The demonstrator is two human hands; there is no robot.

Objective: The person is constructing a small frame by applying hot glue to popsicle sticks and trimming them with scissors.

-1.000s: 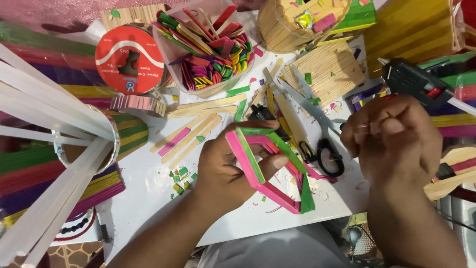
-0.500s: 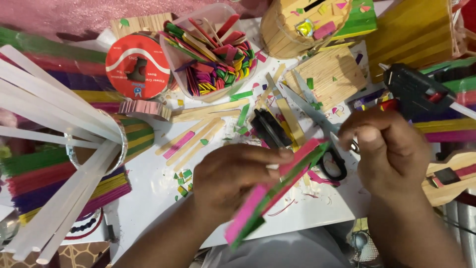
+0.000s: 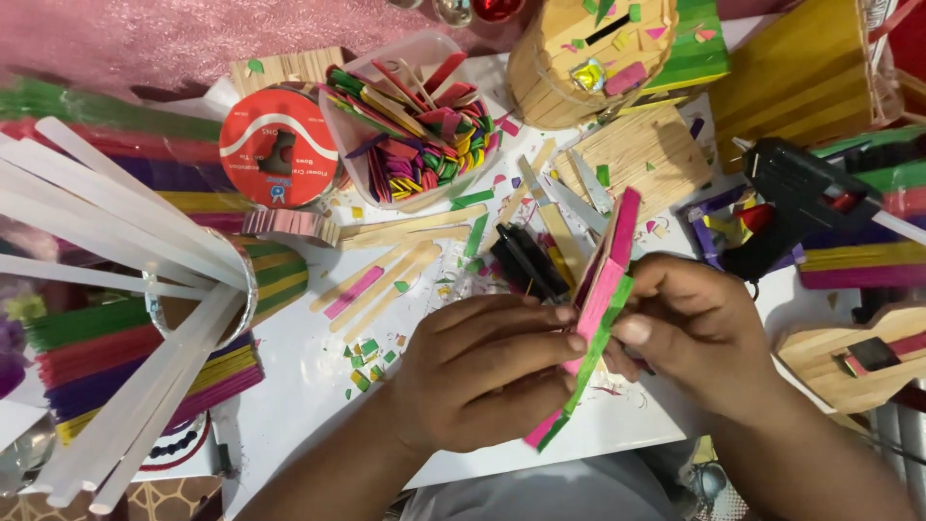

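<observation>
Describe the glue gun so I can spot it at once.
Start from the white table and go to its far right edge, beyond the right hand. The glue gun lies there beside stacked coloured sticks. It is the only black, pistol-shaped tool, with a red trigger.

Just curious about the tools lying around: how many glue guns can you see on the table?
1: a black glue gun lies at the upper right of the white table, beyond the right hand. Others may be hidden under the craft clutter.
</observation>
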